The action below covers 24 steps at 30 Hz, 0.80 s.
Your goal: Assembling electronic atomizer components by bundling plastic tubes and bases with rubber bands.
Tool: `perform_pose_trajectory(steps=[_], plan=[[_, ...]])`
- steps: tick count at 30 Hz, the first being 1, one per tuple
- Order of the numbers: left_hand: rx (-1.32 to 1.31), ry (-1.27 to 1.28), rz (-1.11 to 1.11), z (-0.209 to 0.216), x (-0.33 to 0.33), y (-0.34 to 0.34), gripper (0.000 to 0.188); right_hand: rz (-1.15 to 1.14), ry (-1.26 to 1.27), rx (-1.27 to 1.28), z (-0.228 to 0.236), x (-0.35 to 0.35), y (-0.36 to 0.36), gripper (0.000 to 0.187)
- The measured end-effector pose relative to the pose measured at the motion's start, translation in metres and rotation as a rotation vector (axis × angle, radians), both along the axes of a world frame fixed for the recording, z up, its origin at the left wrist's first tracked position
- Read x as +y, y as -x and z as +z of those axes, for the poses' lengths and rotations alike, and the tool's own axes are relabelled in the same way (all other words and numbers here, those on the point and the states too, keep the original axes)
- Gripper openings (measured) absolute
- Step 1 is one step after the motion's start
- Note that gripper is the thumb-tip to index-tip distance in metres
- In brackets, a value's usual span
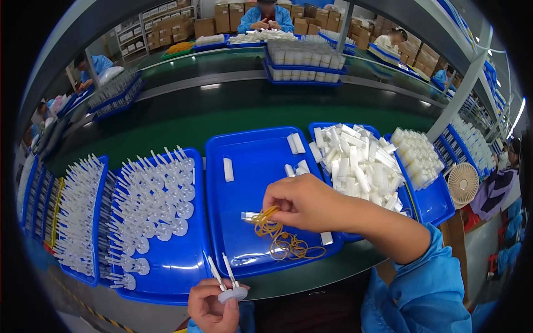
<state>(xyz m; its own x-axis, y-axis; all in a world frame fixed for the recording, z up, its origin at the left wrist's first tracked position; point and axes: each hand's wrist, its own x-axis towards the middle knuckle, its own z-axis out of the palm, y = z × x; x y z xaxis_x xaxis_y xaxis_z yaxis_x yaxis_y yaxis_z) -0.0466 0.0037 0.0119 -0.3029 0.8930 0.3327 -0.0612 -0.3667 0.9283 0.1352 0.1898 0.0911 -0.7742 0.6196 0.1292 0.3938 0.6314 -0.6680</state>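
Note:
My left hand [214, 309] is closed at the near edge, gripping a round whitish plastic piece [233, 293] from which two thin white stems stand up. Over the middle blue tray [236, 150], my right hand [302, 204] pinches a bunch of yellow rubber bands [267, 223]. More looped yellow bands [294, 247] lie just below it on the tray; I cannot tell whether they are joined to the held ones. A small white block [250, 216] lies by my right fingertips, partly covered. Another white block [228, 170] lies farther left on the same tray.
On the left, a blue tray [166, 266] carries many stemmed clear pieces, with stacked trays beyond it. To the right, white blocks [361, 161] are heaped in a tray beside a tray of white cylinders [416, 158]. A small fan [463, 183] stands farther right. Across the green conveyor [183, 119], other people work.

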Motion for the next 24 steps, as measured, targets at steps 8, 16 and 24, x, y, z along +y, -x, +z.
perform_pose_trajectory(steps=[8,16,24], plan=[[-0.196,0.063,-0.044,-0.008,-0.004,-0.011,0.029,0.095,-0.136,-0.61,0.001,0.011,-0.009,0.044],[-0.155,0.12,-0.143,-0.007,0.01,-0.023,0.026,0.059,-0.222,-0.524,-0.055,0.018,0.04,0.048],[-0.032,0.107,-0.172,-0.012,0.006,-0.022,0.015,-0.122,0.728,0.195,-0.034,-0.002,0.017,0.052]])
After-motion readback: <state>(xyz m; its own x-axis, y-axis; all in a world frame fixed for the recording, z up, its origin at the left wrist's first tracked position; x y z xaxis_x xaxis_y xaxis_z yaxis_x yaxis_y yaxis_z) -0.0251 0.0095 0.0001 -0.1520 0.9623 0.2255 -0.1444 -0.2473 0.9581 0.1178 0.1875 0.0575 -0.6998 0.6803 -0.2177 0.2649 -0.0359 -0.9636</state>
